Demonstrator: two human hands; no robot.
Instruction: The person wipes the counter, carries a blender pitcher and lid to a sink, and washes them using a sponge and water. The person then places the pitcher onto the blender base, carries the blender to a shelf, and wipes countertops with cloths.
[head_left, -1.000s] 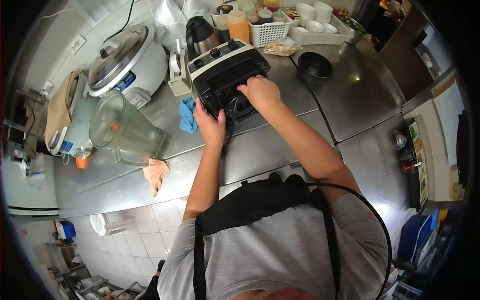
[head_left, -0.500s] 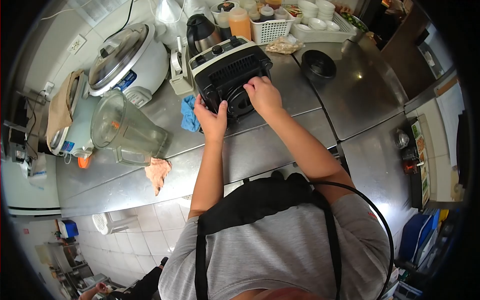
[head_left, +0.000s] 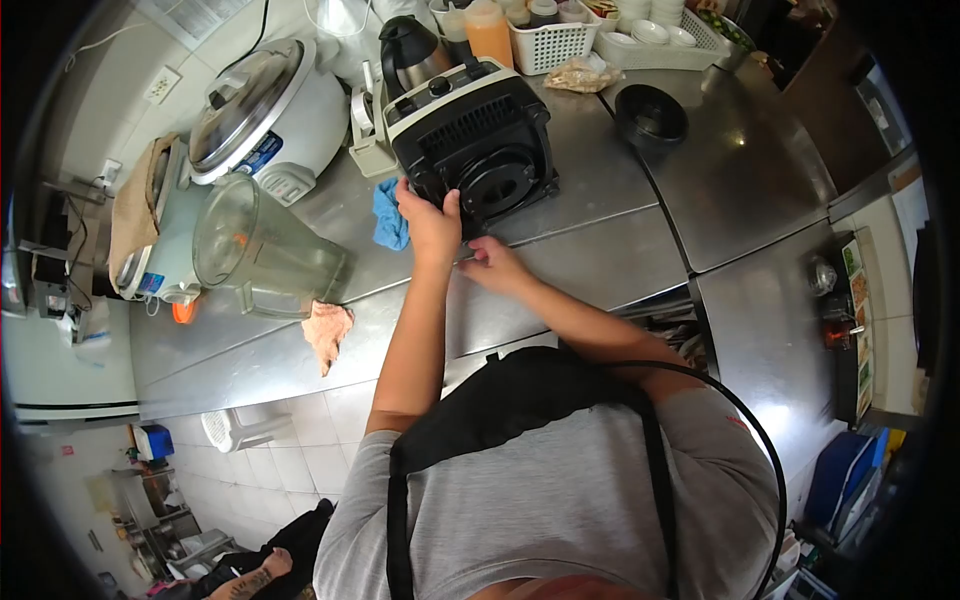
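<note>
A black blender base (head_left: 470,140) with a cream rim is tipped on the steel counter, its vented underside and round black ring turned toward me. My left hand (head_left: 432,225) grips its lower left side, thumb on the near face. Just below the base, close to my left wrist, is my right hand (head_left: 497,270), fingers curled together; whatever they may hold is hidden. Left of the base lies a crumpled blue cloth (head_left: 390,214). The clear blender jar (head_left: 270,250) leans on its side farther left, by a pinkish cloth (head_left: 327,332).
A large rice cooker (head_left: 290,130) and a steel jug (head_left: 412,55) stand behind. A black bowl (head_left: 650,118), a bag of food (head_left: 583,74) and a white basket (head_left: 550,45) of bottles are to the right. Another person's arm (head_left: 255,578) shows at lower left.
My right hand has left the ring on the base's underside and dropped down toward my left wrist. My left hand keeps its hold on the base. The view has shifted slightly.
</note>
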